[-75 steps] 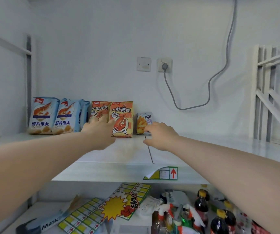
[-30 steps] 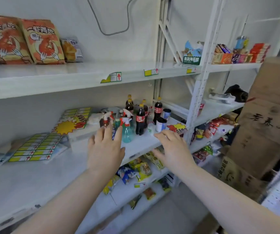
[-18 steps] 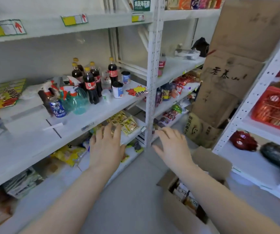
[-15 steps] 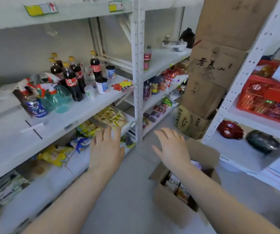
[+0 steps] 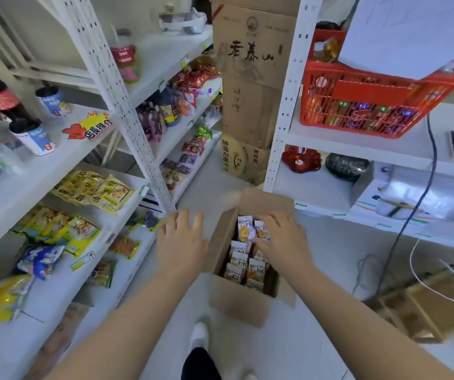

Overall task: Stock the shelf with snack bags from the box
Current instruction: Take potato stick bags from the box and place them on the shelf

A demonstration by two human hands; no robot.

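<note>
Cardboard first: an open box (image 5: 236,305) sits on the grey floor (image 5: 316,338) just ahead of the person's white shoe (image 5: 200,335), flaps up, and both bare forearms stretch out over it. The left grip (image 5: 180,248) hovers just left of the box with fingers straight and spread. It holds nothing. The right grip (image 5: 284,242) is over the far right part of the box, fingers loosely fanned and lying at the tops of the snack bags (image 5: 243,259). I see nothing pinched yet, and I can't say for sure that skin meets film.

Those bags stand upright in tight rows, small pale packets with orange pictures, filling the box. My read is that they're very light, puffy and soft-sided, with slick, crinkly film that slides under a loose hold. Whatever is inside probably crushes easily. The sensible place to take hold is the flat sealed strip along the top, or a light clamp across the broad faces of a few at once, lifting straight up so the neighbours don't drag along. No squeezing in the middle.

Further out on the left, white shelves (image 5: 127,105) carry yellow packets (image 5: 94,190), bottles and cups. Which level these bags are meant for I can't tell from here. At the far end stand stacked cartons (image 5: 250,64), and a red basket (image 5: 379,105) rests on the right-hand rack.
</note>
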